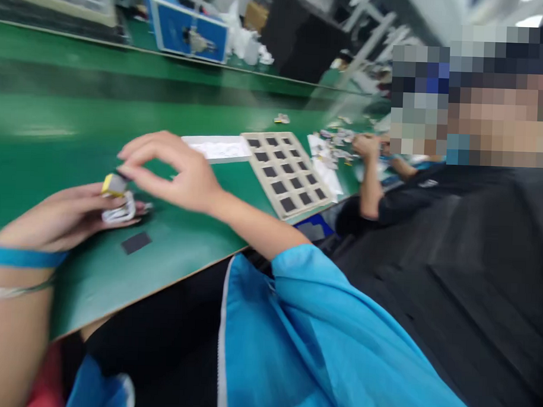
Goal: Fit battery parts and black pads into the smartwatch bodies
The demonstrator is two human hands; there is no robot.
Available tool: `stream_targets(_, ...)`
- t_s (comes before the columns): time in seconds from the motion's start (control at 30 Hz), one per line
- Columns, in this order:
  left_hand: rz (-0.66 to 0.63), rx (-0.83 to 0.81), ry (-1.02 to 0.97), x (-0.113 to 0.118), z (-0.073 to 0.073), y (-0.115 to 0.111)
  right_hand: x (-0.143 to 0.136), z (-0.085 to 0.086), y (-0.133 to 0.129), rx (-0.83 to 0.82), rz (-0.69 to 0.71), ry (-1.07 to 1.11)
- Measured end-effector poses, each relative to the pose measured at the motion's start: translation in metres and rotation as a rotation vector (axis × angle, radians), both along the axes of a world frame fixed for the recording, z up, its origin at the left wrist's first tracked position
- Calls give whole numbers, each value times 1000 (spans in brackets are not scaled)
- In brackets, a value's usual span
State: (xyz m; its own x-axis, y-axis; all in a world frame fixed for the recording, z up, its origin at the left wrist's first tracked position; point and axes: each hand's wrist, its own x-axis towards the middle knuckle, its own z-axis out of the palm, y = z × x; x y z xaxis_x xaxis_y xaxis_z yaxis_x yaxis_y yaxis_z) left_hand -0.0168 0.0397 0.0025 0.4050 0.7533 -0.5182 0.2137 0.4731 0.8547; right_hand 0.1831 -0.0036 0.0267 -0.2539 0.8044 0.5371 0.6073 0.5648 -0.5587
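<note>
The biggest thing I see is the long, shiny green table (94, 289), with light making pale spots on it. Next to the person working, a co-worker in a plain black shirt (466, 252) sits at the same table. At the back stands a big, dark, boxy thing (299, 35), a bit blurry. To the left of it is a bright blue box with silver edges (173, 28), and crumpled white bags (241, 39) sit between them.

Closer in, a flat tan tray with rows of dark squares (274, 163) lies at a slant. A low white tray (231, 159) is right by its far left corner. Past the tan tray, little pale parts (342, 138) are spread about near the co-worker's hands.

The right hand (175, 167) has its thumb and pointing finger bent close, like a pinch. I can't tell if they have hold of anything. The left hand (70, 214) is curled around a small grey block with a yellow edge (116, 185), up above the table near its front edge. Loops of white wire (122, 209) hang under the block, with a blurry pink bit (141, 207) beside them. Below, a thin, dark grey rectangle (136, 243) lies flat on the green.
</note>
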Motion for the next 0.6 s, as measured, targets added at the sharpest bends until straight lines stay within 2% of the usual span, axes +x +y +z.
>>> stream_targets(0.03,20,32,-107,4,-3,-3,1,-4,9,-32,27,76)
stream_targets(0.1,193,149,-231,10,-9,-7,-1,-23,24,-157,63,192)
stream_targets(0.2,261,134,-180,15,-16,-6,-7,-58,35,-289,118,359)
stream_targets(0.27,239,139,-175,17,-18,-5,-9,-73,35,-336,156,413)
stream_targets(0.33,204,148,-175,18,-18,-6,-9,-78,31,-345,186,431)
stream_targets(0.6,156,133,-167,17,-22,-7,-4,-72,27,-354,239,297)
